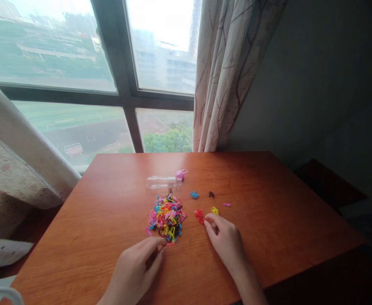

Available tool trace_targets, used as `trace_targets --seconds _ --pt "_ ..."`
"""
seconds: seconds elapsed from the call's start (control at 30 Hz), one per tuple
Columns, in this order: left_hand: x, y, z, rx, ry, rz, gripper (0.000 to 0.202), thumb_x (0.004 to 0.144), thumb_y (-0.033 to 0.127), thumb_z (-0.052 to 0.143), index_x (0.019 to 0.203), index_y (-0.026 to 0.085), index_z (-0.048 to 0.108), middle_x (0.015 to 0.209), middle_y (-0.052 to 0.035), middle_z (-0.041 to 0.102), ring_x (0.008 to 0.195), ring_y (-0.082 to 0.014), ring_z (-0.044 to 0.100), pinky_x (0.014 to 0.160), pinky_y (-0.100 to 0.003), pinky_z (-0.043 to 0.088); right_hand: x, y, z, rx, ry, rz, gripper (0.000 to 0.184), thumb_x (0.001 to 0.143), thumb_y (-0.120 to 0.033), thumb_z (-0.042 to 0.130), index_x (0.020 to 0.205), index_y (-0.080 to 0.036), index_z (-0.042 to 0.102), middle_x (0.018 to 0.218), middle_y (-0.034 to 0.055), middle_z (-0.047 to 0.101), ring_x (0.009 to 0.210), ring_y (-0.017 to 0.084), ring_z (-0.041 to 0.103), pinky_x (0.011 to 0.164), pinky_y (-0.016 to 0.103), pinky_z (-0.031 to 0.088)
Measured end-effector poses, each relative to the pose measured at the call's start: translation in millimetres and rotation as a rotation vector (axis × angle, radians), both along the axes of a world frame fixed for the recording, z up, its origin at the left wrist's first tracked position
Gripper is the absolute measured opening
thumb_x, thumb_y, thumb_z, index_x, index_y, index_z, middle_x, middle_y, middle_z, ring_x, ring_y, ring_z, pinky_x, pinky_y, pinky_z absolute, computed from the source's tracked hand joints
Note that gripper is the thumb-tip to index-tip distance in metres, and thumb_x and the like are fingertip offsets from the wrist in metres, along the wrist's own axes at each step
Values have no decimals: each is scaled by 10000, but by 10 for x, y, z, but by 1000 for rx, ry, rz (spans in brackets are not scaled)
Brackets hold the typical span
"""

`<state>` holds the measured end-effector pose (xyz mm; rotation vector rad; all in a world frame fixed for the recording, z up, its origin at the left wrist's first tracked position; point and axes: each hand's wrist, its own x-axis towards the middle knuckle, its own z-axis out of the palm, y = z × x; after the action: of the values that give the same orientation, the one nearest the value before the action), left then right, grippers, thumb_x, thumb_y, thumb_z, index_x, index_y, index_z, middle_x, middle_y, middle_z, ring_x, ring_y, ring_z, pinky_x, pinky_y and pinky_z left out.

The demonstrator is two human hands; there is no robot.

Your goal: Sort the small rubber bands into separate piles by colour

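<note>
A heap of small rubber bands (168, 214) in pink, yellow, red, blue and black lies on the table. At its near edge my left hand (138, 262) is closed in a pinch, with a red rubber band (171, 244) at the fingertips. My right hand (225, 237) pinches at the right edge of a small bunch of red rubber bands (199, 216); a red strand reaches its fingertips. Just beyond that hand is a yellow bunch (215, 210), partly hidden by it. Farther back lie a blue bunch (194, 195), a black bunch (211, 194) and a single pink band (226, 204).
Behind the heap a clear plastic bottle (162, 182) lies on its side, with a pink cap (181, 174) at its right end. The brown wooden table (93, 216) reaches to a window, with curtains (217, 76) on both sides. A white curved object (1, 292) shows at lower left.
</note>
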<state>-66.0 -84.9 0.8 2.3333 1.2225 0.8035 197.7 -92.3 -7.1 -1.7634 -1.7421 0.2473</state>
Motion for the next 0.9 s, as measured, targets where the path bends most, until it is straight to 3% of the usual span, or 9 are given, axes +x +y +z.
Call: trace_targets --seconds 0.2,0.33,0.6,0.73,0.9 --pt "-9 -28 -3 3 -4 0 155 916 204 492 970 253 629 825 26 731 647 -114 683 610 -180 506 -93 -99 17 40 31 -9 175 935 -239 501 910 -213 672 697 3 655 598 157 610 596 244 384" --pt "60 16 109 26 84 -22 161 931 216 477 951 247 634 762 25 705 583 -112 641 561 -191 463 -187 -188 -42 9 80 38 177 941 -213 489 912 -217 663 717 -1 666 615 153 622 613 238 400" --pt "620 343 549 43 408 -107 240 956 209 401 907 230 635 826 -23 711 744 -178 684 606 -243 462 -228 -246 -91 18 80 85 194 939 -187 464 914 -221 653 764 5 681 668 169 636 648 252 398" --pt "904 507 580 12 534 -187 191 925 185 443 873 207 626 833 -39 716 772 -219 702 611 -278 487 -223 -254 -81 14 85 93 197 931 -182 461 895 -226 650 775 5 686 681 175 638 643 257 390" --pt "1073 625 541 -8 583 -213 155 900 170 479 855 189 626 837 -59 724 753 -228 714 591 -276 493 -224 -256 -69 -6 106 101 208 908 -146 459 877 -232 645 780 -3 688 695 173 637 631 257 371"
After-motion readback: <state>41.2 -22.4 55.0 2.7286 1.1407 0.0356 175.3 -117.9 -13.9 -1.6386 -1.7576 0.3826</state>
